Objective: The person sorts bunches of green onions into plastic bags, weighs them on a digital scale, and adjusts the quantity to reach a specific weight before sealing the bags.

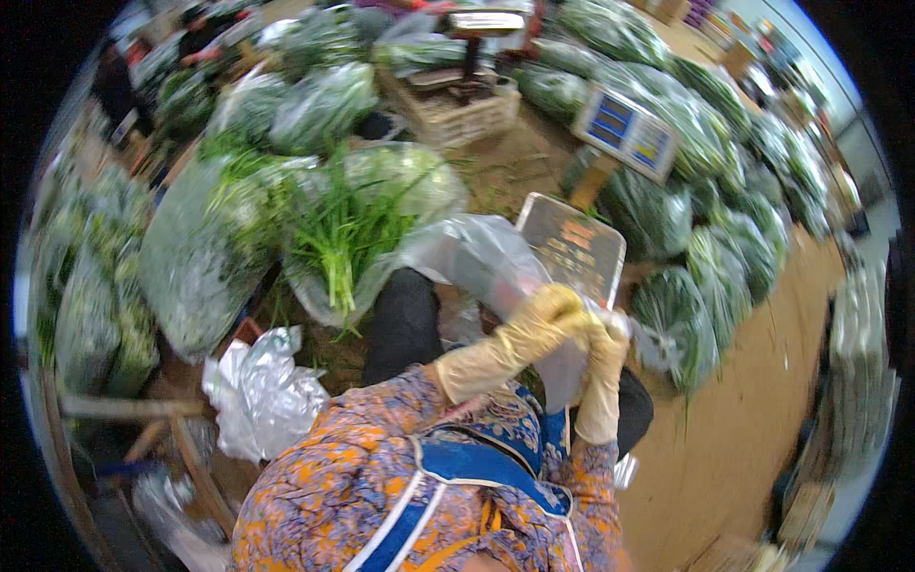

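Observation:
Both my hands wear pale yellow rubber gloves and meet above my lap. My left hand (554, 313) is closed on the gathered film of a clear plastic bag (472, 247). Close beside it my right hand (606, 330) grips the same film. The bag spreads out to the upper left, and a fold hangs below the hands. Beyond the hands lies the worn metal platform (572, 250) of a digital scale, with its display (625, 132) on a post. Bunched leafy greens (343, 243) rest on an open plastic bag to the left. My fingertips are partly hidden and blurred.
Large bags of greens (207, 250) stand at the left, and more filled bags (675, 322) lie at the right. Crumpled plastic bags (261, 393) sit by my left side. A plastic crate (465, 118) stands ahead, near another scale (486, 25). People work at the far left. Brown floor (722, 443) extends right.

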